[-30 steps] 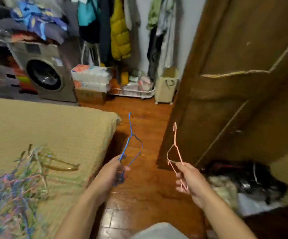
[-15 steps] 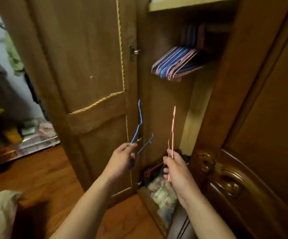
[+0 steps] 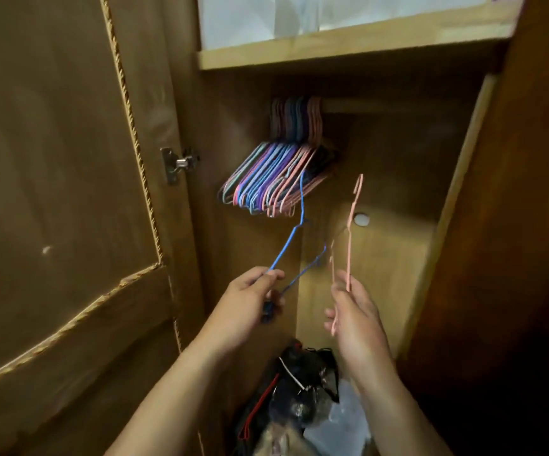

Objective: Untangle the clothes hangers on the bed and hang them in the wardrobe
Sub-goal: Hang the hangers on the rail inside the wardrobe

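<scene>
Two hangers: our left hand [image 3: 246, 301] grips the blue hanger [image 3: 291, 245], our right hand [image 3: 353, 311] the pink hanger [image 3: 349, 245], below the wardrobe's hung hangers [image 3: 273, 176].

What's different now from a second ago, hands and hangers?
The person turned from the bed to the open wardrobe and raised both hangers toward the hung hangers on the rail. Unchanged: the left hand grips the blue hanger, the right hand the pink hanger; neither is hung yet.

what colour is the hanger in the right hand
Pink: the hanger held by the right hand, head view.
</scene>
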`<state>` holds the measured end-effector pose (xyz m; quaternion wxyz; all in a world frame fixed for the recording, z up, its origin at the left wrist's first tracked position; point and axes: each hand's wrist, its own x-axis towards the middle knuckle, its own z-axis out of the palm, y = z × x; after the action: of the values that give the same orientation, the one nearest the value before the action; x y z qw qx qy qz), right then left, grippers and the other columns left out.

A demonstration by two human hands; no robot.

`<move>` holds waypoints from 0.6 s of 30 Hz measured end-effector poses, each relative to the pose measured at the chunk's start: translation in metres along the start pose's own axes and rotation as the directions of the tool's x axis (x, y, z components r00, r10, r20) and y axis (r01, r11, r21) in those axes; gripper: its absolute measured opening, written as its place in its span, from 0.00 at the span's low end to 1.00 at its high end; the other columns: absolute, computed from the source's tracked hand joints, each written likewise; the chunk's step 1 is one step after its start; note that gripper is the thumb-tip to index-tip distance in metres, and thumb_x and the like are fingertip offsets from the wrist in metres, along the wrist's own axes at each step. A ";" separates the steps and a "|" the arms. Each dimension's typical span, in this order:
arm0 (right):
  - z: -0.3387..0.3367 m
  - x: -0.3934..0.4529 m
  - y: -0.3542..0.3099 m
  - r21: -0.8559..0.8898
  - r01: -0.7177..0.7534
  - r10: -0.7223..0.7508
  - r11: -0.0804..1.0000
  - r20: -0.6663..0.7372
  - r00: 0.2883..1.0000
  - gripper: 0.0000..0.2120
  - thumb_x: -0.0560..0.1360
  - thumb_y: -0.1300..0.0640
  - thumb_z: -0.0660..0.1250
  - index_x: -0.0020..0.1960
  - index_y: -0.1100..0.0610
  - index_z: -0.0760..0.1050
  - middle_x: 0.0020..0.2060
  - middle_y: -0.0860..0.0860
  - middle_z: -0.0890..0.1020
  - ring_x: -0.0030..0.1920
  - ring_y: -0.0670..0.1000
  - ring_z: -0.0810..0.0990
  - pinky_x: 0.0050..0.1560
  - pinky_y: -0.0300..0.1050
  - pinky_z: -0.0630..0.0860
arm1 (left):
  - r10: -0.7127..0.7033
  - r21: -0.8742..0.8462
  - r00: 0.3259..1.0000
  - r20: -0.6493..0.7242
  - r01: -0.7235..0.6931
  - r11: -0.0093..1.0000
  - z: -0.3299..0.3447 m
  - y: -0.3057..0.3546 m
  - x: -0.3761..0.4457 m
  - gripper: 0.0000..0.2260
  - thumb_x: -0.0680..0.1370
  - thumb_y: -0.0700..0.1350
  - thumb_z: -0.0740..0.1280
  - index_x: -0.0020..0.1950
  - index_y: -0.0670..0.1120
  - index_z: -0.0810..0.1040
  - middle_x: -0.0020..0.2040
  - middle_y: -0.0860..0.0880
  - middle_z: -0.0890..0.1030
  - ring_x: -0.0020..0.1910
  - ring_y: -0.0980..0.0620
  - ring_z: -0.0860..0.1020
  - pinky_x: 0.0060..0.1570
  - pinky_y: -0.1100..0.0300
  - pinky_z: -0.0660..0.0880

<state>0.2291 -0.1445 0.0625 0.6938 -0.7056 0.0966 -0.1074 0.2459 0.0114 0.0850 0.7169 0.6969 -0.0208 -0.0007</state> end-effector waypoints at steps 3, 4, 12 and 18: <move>0.020 0.034 -0.014 -0.064 0.058 -0.065 0.996 -0.112 0.992 0.18 0.68 0.34 0.59 0.57 0.27 0.73 0.61 0.43 0.77 0.62 0.53 0.77 0.66 0.59 0.74 | 0.002 -0.042 0.994 0.107 0.003 0.999 -0.013 0.018 0.046 0.11 0.84 0.45 0.58 0.56 0.42 0.78 0.35 0.42 0.76 0.38 0.45 0.74 0.39 0.56 0.67; 0.022 0.044 -0.020 -0.073 0.062 -0.073 0.995 -0.150 0.986 0.20 0.68 0.34 0.59 0.58 0.30 0.74 0.61 0.43 0.77 0.62 0.54 0.77 0.66 0.60 0.73 | 0.002 -0.052 0.991 0.136 0.005 0.999 -0.014 0.026 0.060 0.11 0.84 0.45 0.58 0.56 0.42 0.78 0.36 0.42 0.76 0.38 0.44 0.74 0.38 0.57 0.67; 0.037 0.100 -0.064 -0.132 0.112 -0.148 0.985 -0.306 0.940 0.19 0.67 0.36 0.60 0.57 0.29 0.74 0.60 0.51 0.78 0.60 0.55 0.78 0.64 0.61 0.75 | 0.241 0.033 0.937 0.253 -0.257 0.966 0.009 0.093 0.171 0.11 0.84 0.47 0.58 0.47 0.49 0.77 0.32 0.46 0.78 0.34 0.47 0.74 0.39 0.54 0.69; 0.043 0.115 -0.069 -0.146 0.107 -0.151 0.983 -0.331 0.932 0.10 0.80 0.47 0.62 0.57 0.32 0.71 0.61 0.51 0.76 0.61 0.55 0.77 0.66 0.60 0.74 | 0.135 0.164 0.945 0.298 -0.190 0.968 0.035 0.115 0.234 0.11 0.83 0.51 0.55 0.54 0.49 0.75 0.36 0.44 0.80 0.33 0.47 0.75 0.34 0.55 0.70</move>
<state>0.3509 -0.1345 0.1332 0.6122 -0.7234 0.1751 -0.2668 0.4755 -0.0275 0.2077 0.6340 0.7508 -0.1811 -0.0396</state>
